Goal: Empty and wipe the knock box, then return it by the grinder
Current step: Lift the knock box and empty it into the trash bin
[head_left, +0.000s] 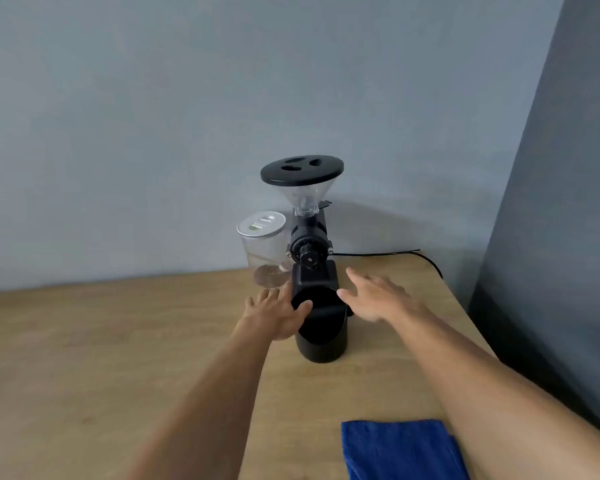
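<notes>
1. Evidently an early stage: the knock box stands upright on the table, directly in front of the grinder, and nothing visible suggests it has been emptied or wiped.
2. Left hand — spread flat against the box's left wall, thumb hooked over the rim; a partial hold, not a closed one.
3. Right hand — fingers wide, just off the box's right side; whether it touches the wall cannot be told.
4. Blue cloth, folded, lies well behind the grip, beneath the right forearm, apparently unused.
5. Remaining, by this reading: lifting, emptying, wiping, and setting the box back by the grinder.
6. Hidden or unclear: the box's interior is uniformly dark, so any contents are indistinguishable; the cloth is cut off by the lower edge; no bin is in view; a clear jar beyond the left hand is partly screened by the grinder.
</notes>
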